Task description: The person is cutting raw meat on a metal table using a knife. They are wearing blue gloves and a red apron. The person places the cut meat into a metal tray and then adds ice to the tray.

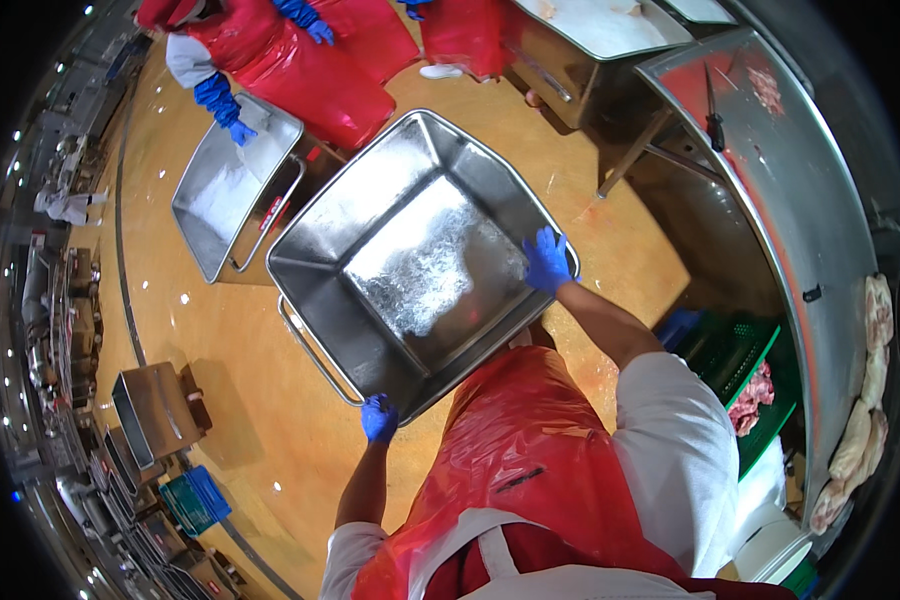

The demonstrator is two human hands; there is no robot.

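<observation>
A large rectangular stainless steel tub cart [365, 300] stands in front of me, slightly turned, its bare floor shiny and wet-looking. My left hand [379, 418], in a blue glove, is closed on the rim at the near corner, beside the end of the tubular side handle [315, 352]. Over the right-hand corner lies my right hand [547, 260], also blue-gloved, its fingers stretched out against the inner wall and its wrist across the rim. Neither hand has a loose item in it. A red plastic apron [530, 450] covers my front.
A smaller steel cart [205, 195] holding white material, perhaps ice, adjoins the tub's far left. Co-workers in red aprons [300, 60] stand beyond it. At right, a steel table [770, 160] bears a knife [712, 110] and meat [875, 330]. Green crates [735, 365] sit beneath it.
</observation>
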